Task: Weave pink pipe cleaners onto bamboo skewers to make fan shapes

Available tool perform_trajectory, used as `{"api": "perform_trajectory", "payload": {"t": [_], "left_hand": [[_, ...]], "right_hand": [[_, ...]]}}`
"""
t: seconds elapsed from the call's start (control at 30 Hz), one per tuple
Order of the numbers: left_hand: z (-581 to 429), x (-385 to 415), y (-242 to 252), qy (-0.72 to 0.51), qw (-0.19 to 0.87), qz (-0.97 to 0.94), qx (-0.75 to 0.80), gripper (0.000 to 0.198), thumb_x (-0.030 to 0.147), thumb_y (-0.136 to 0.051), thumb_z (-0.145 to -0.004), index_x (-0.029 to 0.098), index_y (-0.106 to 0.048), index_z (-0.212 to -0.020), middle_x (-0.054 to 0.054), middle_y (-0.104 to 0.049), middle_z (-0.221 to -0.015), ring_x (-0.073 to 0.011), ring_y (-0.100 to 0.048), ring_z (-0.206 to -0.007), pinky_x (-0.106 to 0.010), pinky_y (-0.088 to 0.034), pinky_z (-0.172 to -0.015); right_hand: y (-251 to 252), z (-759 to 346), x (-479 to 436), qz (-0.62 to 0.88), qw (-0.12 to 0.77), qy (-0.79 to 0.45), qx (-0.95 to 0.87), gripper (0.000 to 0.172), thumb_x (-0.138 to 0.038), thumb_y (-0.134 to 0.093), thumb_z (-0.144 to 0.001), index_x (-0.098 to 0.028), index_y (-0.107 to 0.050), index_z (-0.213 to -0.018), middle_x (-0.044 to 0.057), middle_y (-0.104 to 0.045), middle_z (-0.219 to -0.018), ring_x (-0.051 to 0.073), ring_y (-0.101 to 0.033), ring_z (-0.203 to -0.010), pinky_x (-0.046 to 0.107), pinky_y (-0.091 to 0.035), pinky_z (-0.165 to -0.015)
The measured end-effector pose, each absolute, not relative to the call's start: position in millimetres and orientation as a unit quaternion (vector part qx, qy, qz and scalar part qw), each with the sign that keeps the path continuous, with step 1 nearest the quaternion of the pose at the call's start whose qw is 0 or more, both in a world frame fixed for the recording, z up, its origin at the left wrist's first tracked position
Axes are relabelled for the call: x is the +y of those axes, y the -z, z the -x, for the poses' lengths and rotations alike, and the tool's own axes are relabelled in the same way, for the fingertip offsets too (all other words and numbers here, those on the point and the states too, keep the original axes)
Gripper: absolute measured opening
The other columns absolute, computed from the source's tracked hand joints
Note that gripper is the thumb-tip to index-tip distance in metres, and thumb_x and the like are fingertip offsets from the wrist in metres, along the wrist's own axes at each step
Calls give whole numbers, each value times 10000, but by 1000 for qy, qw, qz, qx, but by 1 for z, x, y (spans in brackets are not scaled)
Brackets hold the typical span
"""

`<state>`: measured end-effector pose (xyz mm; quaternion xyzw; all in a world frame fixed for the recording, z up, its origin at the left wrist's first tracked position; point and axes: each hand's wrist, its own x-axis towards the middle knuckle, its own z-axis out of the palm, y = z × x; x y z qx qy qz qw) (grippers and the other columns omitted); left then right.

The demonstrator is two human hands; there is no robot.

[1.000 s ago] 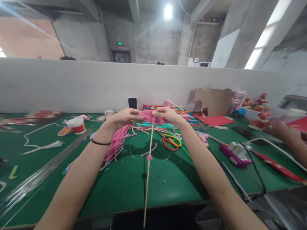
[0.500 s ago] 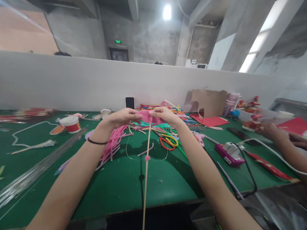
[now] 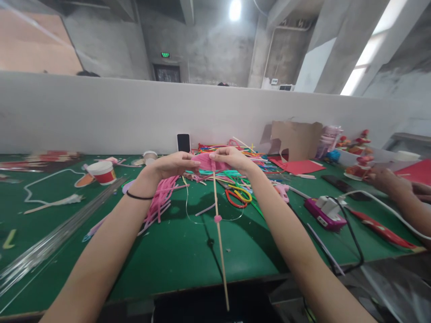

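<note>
Between my hands is a pink fuzzy piece [image 3: 204,161], fixed at the top of a thin wooden stick [image 3: 221,251]. My left hand [image 3: 177,164] pinches its left side, and my right hand [image 3: 232,159] grips it near the top of the stick. Partway down the stick sits a small pink bead-like lump [image 3: 217,218]. The stick's lower end hangs past the table's front edge. A thin clear wire [image 3: 188,211] loops out on both sides of the stick. Fingers hide part of the pink piece.
Pink pipe cleaners [image 3: 162,202] lie by my left forearm. Scissors with red and yellow handles [image 3: 239,196] rest behind the stick. A paper cup [image 3: 102,172] and wire bundle [image 3: 63,237] are left. A purple power strip [image 3: 325,214] and another person's hand [image 3: 387,181] are right.
The stick's lower end has swung right and up, so its tip now shows. Both hands still hold the pink piece in nearly the same place. The view has shifted slightly.
</note>
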<state>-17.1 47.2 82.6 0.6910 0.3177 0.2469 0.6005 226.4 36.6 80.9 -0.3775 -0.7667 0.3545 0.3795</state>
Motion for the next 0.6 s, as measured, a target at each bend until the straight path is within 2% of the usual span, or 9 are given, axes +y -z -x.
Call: {"api": "perform_trajectory", "payload": {"t": [0.17, 0.33, 0.43, 0.6], "left_hand": [[10, 46, -81, -237, 588, -699, 331, 245, 283, -816, -725, 144, -737, -911, -93, -740, -914, -163, -673, -813, -267, -534, -710], [4, 48, -77, -246, 594, -685, 343, 291, 267, -834, -678, 141, -736, -922, -70, -721, -831, -152, -648, -734, -275, -535, -675], [5, 48, -76, -243, 593, -683, 350, 300, 295, -832, -687, 134, -739, -923, -76, -713, -834, -158, -651, -752, -270, -534, -667], [0, 46, -78, -297, 573, -683, 341, 421, 339, -815, -728, 172, -703, -1098, -87, -701, -1058, -175, -658, -900, -267, -528, -696]], "right_hand": [[-81, -227, 36, 381, 392, -359, -757, 415, -575, -689, -773, -162, -656, -783, -42, -439, -640, 83, -317, -569, 258, -261, -548], [-83, -226, 34, 389, 387, -340, -763, 490, -640, -681, -742, -153, -655, -786, -41, -440, -634, 86, -319, -570, 260, -257, -548], [-81, -227, 36, 386, 381, -334, -771, 508, -657, -676, -736, -151, -659, -782, -35, -461, -637, 87, -334, -572, 262, -261, -555], [-73, -220, 41, 388, 396, -316, -770, 519, -665, -690, -712, -149, -671, -763, -24, -512, -661, 95, -394, -606, 262, -304, -591]]}}
